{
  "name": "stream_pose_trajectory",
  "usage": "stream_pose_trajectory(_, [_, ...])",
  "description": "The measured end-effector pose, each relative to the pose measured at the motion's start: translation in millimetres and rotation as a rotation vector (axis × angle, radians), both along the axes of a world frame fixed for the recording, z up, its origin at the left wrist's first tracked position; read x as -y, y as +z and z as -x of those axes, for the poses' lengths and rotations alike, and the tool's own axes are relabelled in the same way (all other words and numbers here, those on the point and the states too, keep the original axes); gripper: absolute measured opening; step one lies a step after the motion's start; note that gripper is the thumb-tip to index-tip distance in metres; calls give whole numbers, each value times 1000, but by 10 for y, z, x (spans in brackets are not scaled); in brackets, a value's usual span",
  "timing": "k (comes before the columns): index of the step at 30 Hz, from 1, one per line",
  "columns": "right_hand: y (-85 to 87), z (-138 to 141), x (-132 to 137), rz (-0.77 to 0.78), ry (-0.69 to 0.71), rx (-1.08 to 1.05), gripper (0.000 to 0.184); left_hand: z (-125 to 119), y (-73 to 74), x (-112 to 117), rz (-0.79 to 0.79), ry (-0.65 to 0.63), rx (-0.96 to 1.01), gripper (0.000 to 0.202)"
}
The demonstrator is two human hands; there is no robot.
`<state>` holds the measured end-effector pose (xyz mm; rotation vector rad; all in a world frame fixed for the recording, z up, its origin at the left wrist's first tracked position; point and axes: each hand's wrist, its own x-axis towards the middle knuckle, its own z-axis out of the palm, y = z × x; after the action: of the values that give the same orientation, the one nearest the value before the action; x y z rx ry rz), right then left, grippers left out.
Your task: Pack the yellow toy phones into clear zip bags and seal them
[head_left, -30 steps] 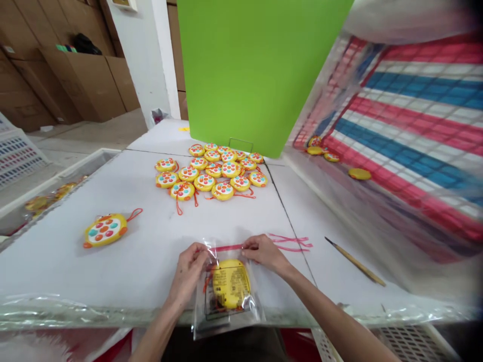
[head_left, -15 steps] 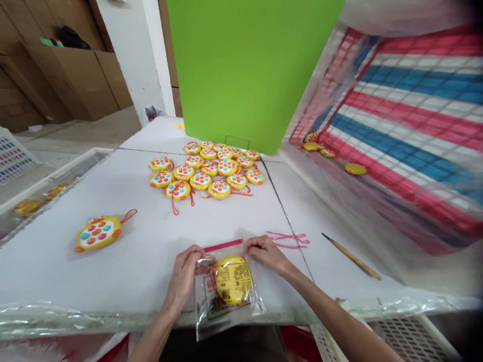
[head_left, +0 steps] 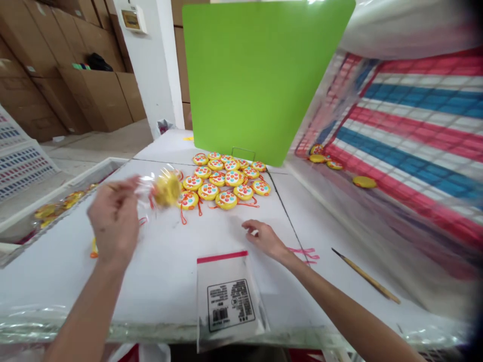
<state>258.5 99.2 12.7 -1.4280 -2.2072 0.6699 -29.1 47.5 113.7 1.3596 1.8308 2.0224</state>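
Note:
My left hand [head_left: 115, 218] is raised over the left part of the table, its fingers closed on a clear plastic bag with a yellow toy [head_left: 167, 189] inside. Both are blurred by motion. My right hand [head_left: 266, 237] hovers over the table with loosely curled fingers apart and nothing visible in them. Below it, at the front edge, lies a flat clear zip bag [head_left: 226, 296] with black print and a red strip. Several yellow toys with coloured dots [head_left: 209, 191] and orange cords are grouped beyond my hands. Another yellow toy [head_left: 94, 248] is mostly hidden behind my left hand.
A green board [head_left: 260, 80] stands behind the toys. Pink strips [head_left: 304, 251] and a wooden-handled tool [head_left: 368, 277] lie on the right. At the left edge a white bin [head_left: 113, 163] holds bagged toys. A striped, netted wall [head_left: 407, 125] rises on the right.
My left hand has moved up and left with the bagged toy. My right hand has let go of it and shifted slightly up. A flat bag now shows where the bagged toy was.

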Motion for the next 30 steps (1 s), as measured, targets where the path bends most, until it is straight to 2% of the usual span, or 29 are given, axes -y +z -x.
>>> stream_pose_trajectory(1, [2,51,-115,-17,-2,19,40,-6,82,4,-76,68,-108,27])
stream_pose_trajectory(2, [1,109,-235,-38,-2,41,46,-64,83,47,-78,62,-202,32])
stream_pose_trajectory(3, [0,171,-355,-60,-2,65,54,-171,1,124,-10,-8,-286,34])
stream_pose_trajectory(5, [-4,303,-589,-104,6,117,66,-489,-369,341,199,-301,-440,27])
stream_pose_trajectory(7, [-10,428,-791,-140,24,167,72,-844,-862,564,294,-508,-589,28])
stream_pose_trajectory(9, [-18,527,-943,-164,47,209,73,-1128,-1277,718,428,-584,-696,35])
stream_pose_trajectory(10, [-21,561,-997,-173,58,225,72,-1223,-1419,759,474,-592,-736,37])
stream_pose_trajectory(12, [-24,592,-1066,-183,66,241,65,-1323,-1566,779,528,-571,-801,37])
stream_pose_trajectory(16, [-10,529,-1072,-184,11,214,50,-1327,-1564,723,521,-507,-870,34])
stream_pose_trajectory(19, [18,434,-963,-179,-36,159,42,-1326,-1540,707,514,-506,-894,37])
stream_pose_trajectory(22, [58,352,-753,-175,-43,93,34,-1337,-1554,707,523,-500,-904,32])
stream_pose_trajectory(25, [104,294,-481,-151,-29,14,29,-1332,-1582,696,457,-473,-915,23])
stream_pose_trajectory(28, [162,246,-212,-136,-39,-51,29,-1317,-1583,674,393,-446,-906,25])
stream_pose_trajectory(30, [210,214,-52,-155,-50,-113,28,-1310,-1550,659,408,-449,-894,29])
